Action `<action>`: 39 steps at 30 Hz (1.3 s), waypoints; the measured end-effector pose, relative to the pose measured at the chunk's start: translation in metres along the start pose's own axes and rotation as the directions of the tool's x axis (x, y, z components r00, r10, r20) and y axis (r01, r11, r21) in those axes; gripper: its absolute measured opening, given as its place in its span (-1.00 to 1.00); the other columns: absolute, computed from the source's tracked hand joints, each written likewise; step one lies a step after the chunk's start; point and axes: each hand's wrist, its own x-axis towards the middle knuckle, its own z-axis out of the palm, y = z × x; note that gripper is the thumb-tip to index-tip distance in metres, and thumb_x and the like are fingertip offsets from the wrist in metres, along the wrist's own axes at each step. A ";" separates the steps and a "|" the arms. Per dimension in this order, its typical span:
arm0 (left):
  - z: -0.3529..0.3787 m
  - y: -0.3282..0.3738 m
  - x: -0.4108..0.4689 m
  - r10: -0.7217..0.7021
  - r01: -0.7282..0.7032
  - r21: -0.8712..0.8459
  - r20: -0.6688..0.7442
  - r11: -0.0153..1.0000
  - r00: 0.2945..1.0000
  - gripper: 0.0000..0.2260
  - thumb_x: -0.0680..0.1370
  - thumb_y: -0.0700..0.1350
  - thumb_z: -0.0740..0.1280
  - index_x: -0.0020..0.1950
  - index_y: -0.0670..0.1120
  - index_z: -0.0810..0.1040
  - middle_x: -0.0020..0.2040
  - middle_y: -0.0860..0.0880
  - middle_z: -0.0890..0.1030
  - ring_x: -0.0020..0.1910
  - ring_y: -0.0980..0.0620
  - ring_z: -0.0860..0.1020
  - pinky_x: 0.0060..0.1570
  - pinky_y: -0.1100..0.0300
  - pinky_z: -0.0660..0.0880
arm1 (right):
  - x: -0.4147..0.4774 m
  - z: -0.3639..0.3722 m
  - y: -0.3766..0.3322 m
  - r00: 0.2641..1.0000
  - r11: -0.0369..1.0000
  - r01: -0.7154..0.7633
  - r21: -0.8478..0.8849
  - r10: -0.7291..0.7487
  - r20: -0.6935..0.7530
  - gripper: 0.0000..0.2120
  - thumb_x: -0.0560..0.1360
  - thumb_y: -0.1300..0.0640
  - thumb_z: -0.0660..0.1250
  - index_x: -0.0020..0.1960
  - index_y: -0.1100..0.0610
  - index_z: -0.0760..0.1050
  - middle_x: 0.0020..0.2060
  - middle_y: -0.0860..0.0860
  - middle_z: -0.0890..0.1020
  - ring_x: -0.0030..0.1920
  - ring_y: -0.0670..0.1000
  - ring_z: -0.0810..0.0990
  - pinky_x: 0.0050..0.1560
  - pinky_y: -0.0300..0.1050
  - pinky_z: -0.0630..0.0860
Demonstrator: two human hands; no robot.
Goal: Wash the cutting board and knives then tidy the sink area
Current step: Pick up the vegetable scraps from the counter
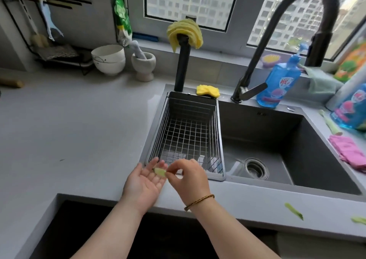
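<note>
My left hand (145,181) lies palm up with straight fingers over the sink's front left corner. A pale green vegetable scrap (160,172) rests on its fingertips. My right hand (188,176) pinches that scrap from the right with thumb and forefinger. Just behind both hands a wire basket (187,132) hangs in the left part of the dark sink (277,144), whose drain (256,168) is uncovered. No cutting board or knife is in view.
A black faucet (285,27) arches over the sink. A yellow sponge (208,90) and blue soap bottle (279,84) sit behind it. At the right lie a pink cloth (348,151) and green scraps (294,211). White bowls (109,59) and a mortar (143,64) stand on the grey counter (69,130).
</note>
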 end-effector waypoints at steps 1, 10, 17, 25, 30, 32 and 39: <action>0.009 -0.009 0.001 -0.042 0.042 0.004 0.011 0.999 0.999 -0.59 0.64 0.02 0.00 -0.10 -0.22 0.49 -0.08 -0.19 0.56 -0.06 -0.10 0.54 0.18 0.02 0.37 | -0.002 -0.004 0.002 1.000 1.000 0.015 -0.002 -0.015 -0.010 -0.89 0.47 0.15 0.32 -0.08 0.12 0.62 -0.12 -0.04 0.67 -0.15 -0.10 0.37 -0.08 -0.30 0.32; 0.047 -0.063 0.008 -0.208 0.210 -0.029 0.061 0.977 0.976 -0.61 0.64 0.01 0.01 -0.17 -0.20 0.47 -0.41 -0.16 0.63 -0.41 -0.06 0.64 -0.32 0.12 0.59 | -0.018 -0.042 0.052 0.957 0.974 0.066 -0.215 -0.123 -0.264 -0.80 0.30 -0.05 0.25 -0.26 0.00 0.61 -0.37 -0.14 0.64 -0.41 -0.04 0.55 -0.24 -0.34 0.36; 0.069 -0.096 0.011 -0.226 0.219 0.119 0.050 0.968 0.973 -0.67 0.63 -0.06 0.08 -0.20 -0.18 0.49 -0.45 -0.10 0.63 -0.49 0.02 0.62 -0.44 0.19 0.57 | -0.062 -0.117 0.132 0.893 0.758 -0.449 -0.473 0.389 -0.225 -0.70 0.50 0.04 0.27 0.23 0.02 0.46 0.17 -0.04 0.54 0.19 0.05 0.45 0.15 -0.13 0.38; 0.087 -0.122 0.010 -0.308 0.279 0.230 0.106 0.933 0.945 -0.68 0.63 -0.07 0.06 -0.15 -0.19 0.50 -0.42 -0.11 0.64 -0.46 0.00 0.64 -0.42 0.17 0.57 | -0.086 -0.143 0.172 0.691 0.574 -0.697 -0.430 0.697 -0.190 -0.73 0.53 0.05 0.18 0.20 0.05 0.43 0.19 0.01 0.48 0.24 0.05 0.36 0.19 -0.14 0.32; 0.088 -0.126 0.014 -0.336 0.299 0.260 0.112 0.918 0.935 -0.69 0.63 -0.08 0.07 -0.14 -0.20 0.50 -0.41 -0.11 0.64 -0.46 0.00 0.64 -0.42 0.17 0.57 | -0.082 -0.146 0.175 0.631 0.548 -0.759 -0.353 0.753 -0.187 -0.79 0.52 0.05 0.21 0.12 0.06 0.49 0.16 0.03 0.50 0.24 0.07 0.36 0.20 -0.11 0.35; 0.087 -0.127 0.016 -0.347 0.306 0.271 0.118 0.913 0.931 -0.70 0.63 -0.08 0.07 -0.13 -0.20 0.50 -0.41 -0.11 0.64 -0.45 -0.01 0.64 -0.41 0.16 0.57 | -0.084 -0.149 0.175 0.617 0.530 -0.766 -0.364 0.766 -0.181 -0.76 0.52 0.00 0.23 0.13 0.07 0.49 0.17 0.04 0.49 0.25 0.07 0.36 0.21 -0.10 0.35; 0.088 -0.137 0.016 -0.392 0.343 0.331 0.093 0.879 0.915 -0.71 0.63 -0.09 0.08 -0.13 -0.20 0.51 -0.40 -0.12 0.65 -0.45 -0.02 0.64 -0.43 0.15 0.57 | -0.091 -0.150 0.173 0.608 0.521 -0.772 -0.363 0.772 -0.185 -0.78 0.55 0.05 0.19 0.08 0.10 0.53 0.16 0.07 0.49 0.24 0.09 0.37 0.21 -0.09 0.36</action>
